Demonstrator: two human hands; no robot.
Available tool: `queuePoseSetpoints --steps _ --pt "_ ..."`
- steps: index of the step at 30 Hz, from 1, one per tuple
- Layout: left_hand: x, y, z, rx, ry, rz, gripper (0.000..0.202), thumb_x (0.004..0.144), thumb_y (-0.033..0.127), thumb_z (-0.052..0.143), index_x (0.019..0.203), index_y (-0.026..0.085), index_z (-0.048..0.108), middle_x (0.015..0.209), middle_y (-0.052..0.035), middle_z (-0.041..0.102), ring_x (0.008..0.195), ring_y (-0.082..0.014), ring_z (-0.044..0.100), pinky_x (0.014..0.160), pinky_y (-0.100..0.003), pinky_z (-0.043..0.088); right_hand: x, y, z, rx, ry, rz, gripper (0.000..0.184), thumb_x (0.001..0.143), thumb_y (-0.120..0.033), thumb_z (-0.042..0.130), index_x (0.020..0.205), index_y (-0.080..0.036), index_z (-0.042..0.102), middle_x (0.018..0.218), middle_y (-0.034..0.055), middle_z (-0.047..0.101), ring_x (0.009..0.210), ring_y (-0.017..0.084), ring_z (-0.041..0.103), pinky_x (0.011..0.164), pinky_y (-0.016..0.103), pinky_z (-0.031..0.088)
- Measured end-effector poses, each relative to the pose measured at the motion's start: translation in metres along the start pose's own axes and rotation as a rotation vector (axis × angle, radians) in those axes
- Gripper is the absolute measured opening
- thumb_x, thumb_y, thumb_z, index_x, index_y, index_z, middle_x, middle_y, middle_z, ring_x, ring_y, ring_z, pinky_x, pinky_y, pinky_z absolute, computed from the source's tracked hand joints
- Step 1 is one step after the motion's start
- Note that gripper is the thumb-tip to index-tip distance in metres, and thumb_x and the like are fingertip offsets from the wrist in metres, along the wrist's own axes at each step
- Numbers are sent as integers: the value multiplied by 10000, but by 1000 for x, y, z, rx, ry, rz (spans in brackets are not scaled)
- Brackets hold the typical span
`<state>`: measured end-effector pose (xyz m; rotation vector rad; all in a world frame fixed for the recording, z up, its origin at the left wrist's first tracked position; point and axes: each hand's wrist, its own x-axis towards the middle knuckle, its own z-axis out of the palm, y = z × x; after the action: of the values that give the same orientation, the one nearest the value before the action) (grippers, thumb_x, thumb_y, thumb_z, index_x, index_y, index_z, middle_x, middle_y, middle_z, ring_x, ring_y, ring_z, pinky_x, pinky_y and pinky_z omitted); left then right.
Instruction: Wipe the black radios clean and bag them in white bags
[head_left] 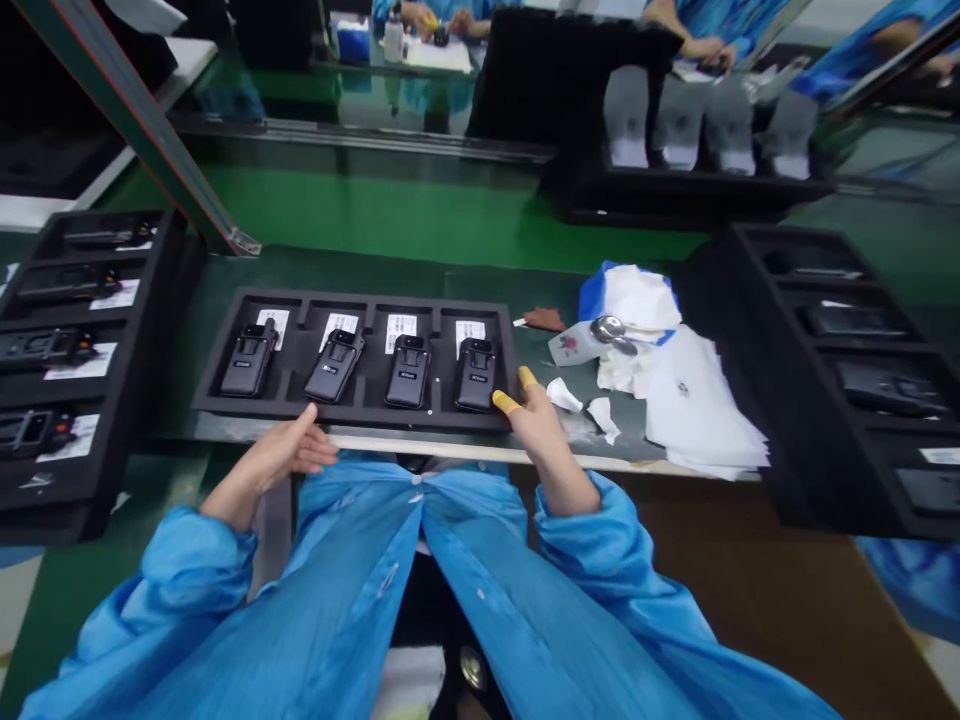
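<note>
Black tray (pixel 360 412) of devices (pixel 407 375) lies along the table's (pixel 420 265) near edge, probably being positioned; right hand (pixel 538 425) seemingly grips its near-right corner, left hand (pixel 285 455) loose beside its front; lifting calls for two-sided support.

Your four black handheld devices (pixel 407 368): white word (pixel 477 378) on each, too blurry to read. White labels (pixel 400 330): print too small.

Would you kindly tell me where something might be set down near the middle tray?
The widest free patch is the green surface behind the middle tray, left of the rear tray. A narrower one separates the middle tray from the left tray. By the right hand it is crowded: spoon, paper scraps, white sheets.
</note>
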<state>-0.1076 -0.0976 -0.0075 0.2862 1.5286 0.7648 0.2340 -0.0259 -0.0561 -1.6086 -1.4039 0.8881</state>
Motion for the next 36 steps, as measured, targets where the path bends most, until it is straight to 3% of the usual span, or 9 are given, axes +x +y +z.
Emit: queuePoseSetpoints --steps 4,8,11,15,20,24,27,32,36 --pt "-13 1 3 234 -41 173 423 614 512 833 639 133 648 587 -117 689 502 -187 651 448 -217 462 -20 -10 -20 -266 104 -110 578 782 -476 590 1298 -215 578 1403 148 490 1367 288 395 1174 528 272" --pt "-10 11 50 233 44 603 305 640 352 835 833 172 682 779 -67 720 703 -185 672 706 -271 542 -34 -23 -19 -494 20 -188 504 842 -465 537 1250 -184 629 1371 186 505 1347 346 395 1132 586 289" --pt "3 19 92 573 156 887 433 724 264 758 1128 165 640 1070 -117 675 1011 -258 636 960 -376 475 -40 -29 -2 -666 -3 -169 501 860 -454 536 1186 -94 659 1445 253 424 1414 434 246 1097 653 250" --pt "18 25 123 1105 192 925 745 759 299 737 1420 146 429 1217 -190 548 1163 -373 536 1025 -521 393 -45 -31 17 -781 -4 -136 479 886 -464 523 1147 -88 663 1464 275 416 1406 456 250 1045 695 228" --pt "24 30 127 1296 120 883 832 760 293 740 1481 170 345 1235 -204 503 1134 -392 538 976 -521 426 -45 -27 24 -731 10 -129 495 875 -509 531 1125 -104 664 1480 285 388 1414 454 251 1022 679 265" --pt "28 34 123 1120 112 889 885 676 208 762 1469 174 369 1200 -177 552 1148 -398 534 1016 -531 397 -45 -24 28 -616 23 -143 456 880 -507 514 1155 -174 658 1518 214 371 1440 422 229 1042 667 276" --pt "31 41 118 809 68 759 889 628 228 776 1436 196 408 1204 -142 591 1137 -353 555 1030 -485 403 -41 -26 30 -533 24 -147 433 891 -455 502 1221 -203 623 1540 179 364 1462 386 227 1075 668 263" --pt "28 47 110 67 -203 379 698 597 318 730 1257 179 550 1012 -75 679 953 -261 645 859 -375 507 -34 -37 32 -291 -106 -204 444 917 -371 448 1296 -195 596 1403 141 559 1356 270 470 1143 520 358" --pt "24 40 111 -109 -365 294 611 500 244 811 1079 156 634 925 -73 699 904 -250 662 780 -317 511 -33 -42 38 -166 -98 -239 424 897 -410 514 1270 -240 622 1372 78 597 1289 233 551 1131 436 425"
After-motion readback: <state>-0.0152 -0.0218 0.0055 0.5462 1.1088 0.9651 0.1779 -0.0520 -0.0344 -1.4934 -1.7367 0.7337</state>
